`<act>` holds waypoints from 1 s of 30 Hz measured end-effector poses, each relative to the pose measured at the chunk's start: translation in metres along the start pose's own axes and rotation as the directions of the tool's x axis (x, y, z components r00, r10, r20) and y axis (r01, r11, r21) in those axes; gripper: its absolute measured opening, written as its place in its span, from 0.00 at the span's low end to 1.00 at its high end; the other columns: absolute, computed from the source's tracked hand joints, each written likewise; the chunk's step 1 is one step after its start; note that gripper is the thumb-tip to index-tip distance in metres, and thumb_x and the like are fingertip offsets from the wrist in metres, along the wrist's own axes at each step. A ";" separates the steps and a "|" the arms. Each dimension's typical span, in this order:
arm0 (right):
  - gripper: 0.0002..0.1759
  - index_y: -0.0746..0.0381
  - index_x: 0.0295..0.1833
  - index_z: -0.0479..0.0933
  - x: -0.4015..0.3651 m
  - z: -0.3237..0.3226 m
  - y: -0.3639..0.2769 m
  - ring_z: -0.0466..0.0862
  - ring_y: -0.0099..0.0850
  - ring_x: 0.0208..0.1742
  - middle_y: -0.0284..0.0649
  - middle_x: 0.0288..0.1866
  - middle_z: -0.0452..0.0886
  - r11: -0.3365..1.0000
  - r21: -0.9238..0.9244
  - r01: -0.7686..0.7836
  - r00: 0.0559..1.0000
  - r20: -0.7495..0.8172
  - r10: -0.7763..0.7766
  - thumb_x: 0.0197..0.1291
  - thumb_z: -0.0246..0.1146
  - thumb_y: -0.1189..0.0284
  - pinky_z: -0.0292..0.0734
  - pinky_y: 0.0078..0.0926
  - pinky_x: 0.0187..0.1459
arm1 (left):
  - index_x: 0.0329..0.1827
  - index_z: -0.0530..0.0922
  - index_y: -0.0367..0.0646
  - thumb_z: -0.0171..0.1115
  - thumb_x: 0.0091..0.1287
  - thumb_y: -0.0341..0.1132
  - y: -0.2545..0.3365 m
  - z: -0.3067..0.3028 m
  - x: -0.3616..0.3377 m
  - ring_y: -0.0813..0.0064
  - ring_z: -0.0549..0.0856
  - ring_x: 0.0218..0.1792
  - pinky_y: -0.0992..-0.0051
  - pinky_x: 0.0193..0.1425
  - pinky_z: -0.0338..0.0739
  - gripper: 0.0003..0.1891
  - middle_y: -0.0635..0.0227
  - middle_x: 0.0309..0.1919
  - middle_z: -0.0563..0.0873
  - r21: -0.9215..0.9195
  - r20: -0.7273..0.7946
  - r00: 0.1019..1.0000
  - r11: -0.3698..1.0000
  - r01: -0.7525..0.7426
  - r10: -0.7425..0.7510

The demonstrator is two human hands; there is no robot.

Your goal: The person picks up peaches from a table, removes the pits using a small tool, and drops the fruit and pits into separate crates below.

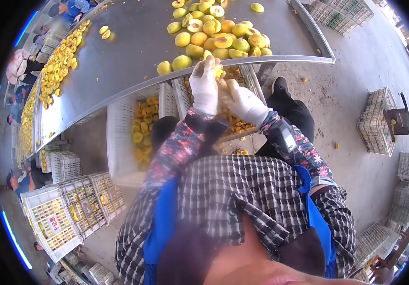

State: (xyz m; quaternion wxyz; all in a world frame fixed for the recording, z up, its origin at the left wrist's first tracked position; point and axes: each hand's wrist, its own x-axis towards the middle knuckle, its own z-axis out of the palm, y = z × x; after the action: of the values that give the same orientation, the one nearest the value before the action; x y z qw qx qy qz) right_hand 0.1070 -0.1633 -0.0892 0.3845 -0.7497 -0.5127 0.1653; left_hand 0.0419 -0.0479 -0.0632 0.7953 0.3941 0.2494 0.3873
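My left hand (pixel 203 81), in a white glove, is closed on a piece of yellow peach (pixel 219 72) at the metal table's front edge. Just below and to the right is my right hand (pixel 243 100), also gloved, its fingers curled close to that piece. Whatever the right fingers grip is too small or hidden to make out. Beyond both hands, a pile of yellow-green peaches (pixel 194 51), some whole and some cut, lies on the table (pixel 133 42). Beneath my hands, a crate (pixel 256 84) holds orange-brown peach scraps (pixel 237 124).
A white crate (pixel 119 137) with peach halves (pixel 143 124) stands lower left. Many halves (pixel 62 64) line the table's far left, where other people work. Stacked crates (pixel 71 209) stand left; another crate (pixel 374 121) is on the floor right. My legs flank the scrap crate.
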 end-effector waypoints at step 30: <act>0.13 0.61 0.50 0.72 -0.022 -0.008 -0.010 0.79 0.30 0.25 0.37 0.25 0.77 0.702 0.667 -0.249 0.958 0.274 0.080 0.73 0.54 0.62 0.74 0.26 0.28 | 0.47 0.78 0.43 0.60 0.71 0.44 0.054 -0.076 0.027 0.60 0.86 0.40 0.58 0.45 0.83 0.13 0.62 0.41 0.85 -0.212 -0.032 0.994 0.973 0.096 -0.105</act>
State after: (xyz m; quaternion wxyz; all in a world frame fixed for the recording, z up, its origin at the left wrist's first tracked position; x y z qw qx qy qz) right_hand 0.0965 -0.1848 -0.0796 0.5606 -0.5696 -0.3835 0.4628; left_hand -0.0185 0.0286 -0.0643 0.8455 0.2863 0.2439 0.3789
